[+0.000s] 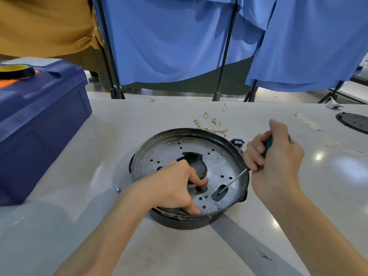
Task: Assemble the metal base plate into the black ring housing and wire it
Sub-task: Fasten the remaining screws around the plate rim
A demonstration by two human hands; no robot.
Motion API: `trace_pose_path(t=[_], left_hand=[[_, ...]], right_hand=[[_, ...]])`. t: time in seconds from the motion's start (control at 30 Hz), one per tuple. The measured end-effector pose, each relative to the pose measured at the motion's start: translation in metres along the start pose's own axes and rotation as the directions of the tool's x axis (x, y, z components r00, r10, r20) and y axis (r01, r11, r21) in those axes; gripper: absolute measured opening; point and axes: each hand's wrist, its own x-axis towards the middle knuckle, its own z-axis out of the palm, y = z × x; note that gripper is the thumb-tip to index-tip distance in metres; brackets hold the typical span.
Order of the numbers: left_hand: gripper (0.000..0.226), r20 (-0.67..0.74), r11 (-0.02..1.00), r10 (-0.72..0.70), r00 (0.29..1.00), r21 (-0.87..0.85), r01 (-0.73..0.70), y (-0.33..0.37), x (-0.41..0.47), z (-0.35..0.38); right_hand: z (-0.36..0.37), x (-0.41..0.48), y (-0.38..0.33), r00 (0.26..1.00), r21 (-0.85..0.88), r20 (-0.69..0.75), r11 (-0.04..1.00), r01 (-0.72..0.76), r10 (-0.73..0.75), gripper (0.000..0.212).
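The black ring housing sits on the white table with the round metal base plate lying inside it, dotted with holes and cut-outs. My left hand rests on the plate's near side, one finger poked into a slot and the thumb pressing by the rim. My right hand grips a green-handled screwdriver; its thin shaft slants down and its tip sits in an oblong slot at the plate's right. A small screw shows near the plate's front edge. A bundle of thin wires with gold terminals lies behind the housing.
A dark blue plastic box stands at the left with a roll of tape on its lid. Another black round part lies at the far right. A small metal piece is on the table left of the housing. Blue curtains hang behind.
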Motion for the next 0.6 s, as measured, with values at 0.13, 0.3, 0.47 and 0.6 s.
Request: trace_pose_path(t=[0.13,0.3,0.47,0.6], left_hand=[[0.071,0.003,1.000,0.002,1.000,-0.023,-0.002,-0.0016,-0.0006,0.0009],[0.072,-0.001,1.000,0.015,1.000,-0.025,-0.015,-0.0034,0.0015,0.0005],[0.073,-0.002,0.999,0.019,1.000,-0.029,-0.019,-0.0047,0.0018,0.0016],[0.074,-0.005,1.000,0.019,1.000,-0.019,-0.019,-0.0048,0.0011,0.0016]], right_hand=[[0.0017,-0.0011,-0.0055,0.997,0.005,0.075,0.999,-0.032,0.032,0.045],[0.0002,-0.0021,-0.0016,0.989,-0.037,0.102,0.994,-0.106,0.110,0.043],[0.0015,-0.0036,-0.0008,0.984,-0.071,0.134,0.992,-0.105,0.113,0.042],[0.0025,-0.0048,-0.0042,0.982,-0.053,0.163,0.994,-0.092,0.099,0.044]])
